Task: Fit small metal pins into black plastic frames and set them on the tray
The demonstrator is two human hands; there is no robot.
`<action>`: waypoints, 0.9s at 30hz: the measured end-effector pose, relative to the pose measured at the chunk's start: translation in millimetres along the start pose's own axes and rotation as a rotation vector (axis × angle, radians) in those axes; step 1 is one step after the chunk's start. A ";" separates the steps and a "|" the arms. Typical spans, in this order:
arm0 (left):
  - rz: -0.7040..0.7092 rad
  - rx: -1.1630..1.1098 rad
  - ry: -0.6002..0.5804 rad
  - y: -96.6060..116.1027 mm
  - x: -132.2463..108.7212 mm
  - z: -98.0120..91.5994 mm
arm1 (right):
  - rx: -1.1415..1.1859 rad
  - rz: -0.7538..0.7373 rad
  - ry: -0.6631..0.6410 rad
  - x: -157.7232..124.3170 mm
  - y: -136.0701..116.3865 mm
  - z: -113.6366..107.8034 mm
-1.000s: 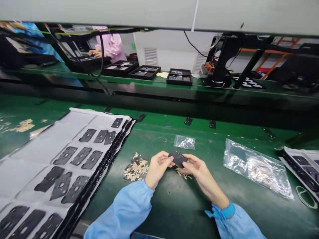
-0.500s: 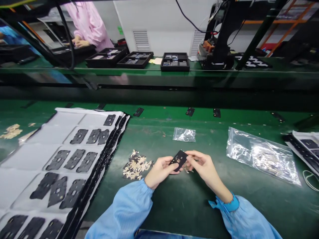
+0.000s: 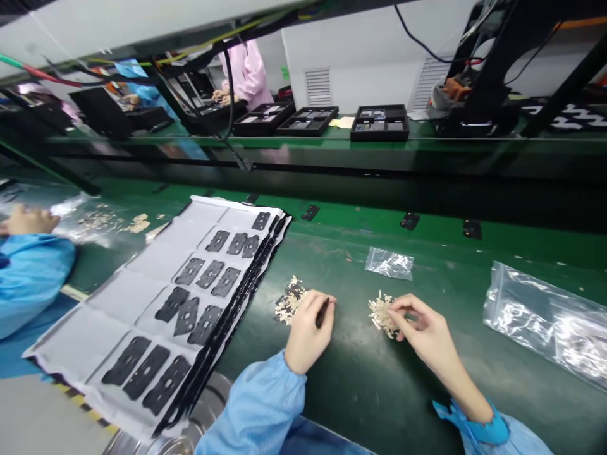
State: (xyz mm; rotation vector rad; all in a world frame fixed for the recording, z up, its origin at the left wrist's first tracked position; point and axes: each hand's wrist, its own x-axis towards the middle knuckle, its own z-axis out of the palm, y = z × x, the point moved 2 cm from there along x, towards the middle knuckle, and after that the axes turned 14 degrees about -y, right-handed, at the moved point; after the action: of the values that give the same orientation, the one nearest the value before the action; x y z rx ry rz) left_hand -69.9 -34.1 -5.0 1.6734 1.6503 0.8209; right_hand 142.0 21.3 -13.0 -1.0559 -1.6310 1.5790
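My left hand (image 3: 310, 328) grips a dark flat part (image 3: 322, 313), seen nearly edge-on between thumb and fingers. It is beside a pile of small beige and black pieces (image 3: 289, 302). My right hand (image 3: 422, 325) has its thumb and fingertips pinched at the edge of a second pile of small beige pieces (image 3: 382, 313); whatever is between the fingertips is too small to make out. On the left, a white compartmented sheet (image 3: 156, 253) on a stack bears rows of black flat parts (image 3: 149, 373).
A small clear bag (image 3: 389, 263) is beyond my hands, a larger filled bag (image 3: 550, 322) at the right. Black parts (image 3: 410, 220) lie on the green strip behind. Black trays (image 3: 379, 123) stand on the shelf. Another person's blue sleeve (image 3: 33, 272) is at the left edge.
The view has swung left. My hands have parted: the left keeps the dark part, now tilted edge-on, while the right has let go of it and reached the beige pile.
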 end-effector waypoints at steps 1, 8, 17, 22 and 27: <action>-0.005 0.071 0.013 -6.4 -1.5 -8.1 | 0.001 0.004 0.000 -0.5 0.0 1.0; -0.015 0.312 -0.106 -37.6 0.9 -15.4 | 0.000 0.022 -0.002 -1.1 -1.4 4.4; -0.124 0.366 -0.173 -40.9 13.2 -12.6 | 0.021 0.031 0.010 -0.5 -3.8 5.0; 0.011 0.335 -0.095 -20.2 3.3 -20.3 | 0.063 0.023 0.001 -1.5 -2.8 6.5; 0.370 0.268 -0.085 -0.1 -9.8 -14.7 | 0.303 0.075 -0.192 -4.6 -8.7 21.9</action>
State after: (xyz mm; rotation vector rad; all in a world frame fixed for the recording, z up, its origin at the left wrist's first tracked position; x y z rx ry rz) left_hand -81.9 -43.7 3.8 2.2137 1.4631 0.7070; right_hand 124.2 6.9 -5.8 -0.8345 -1.4244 1.9554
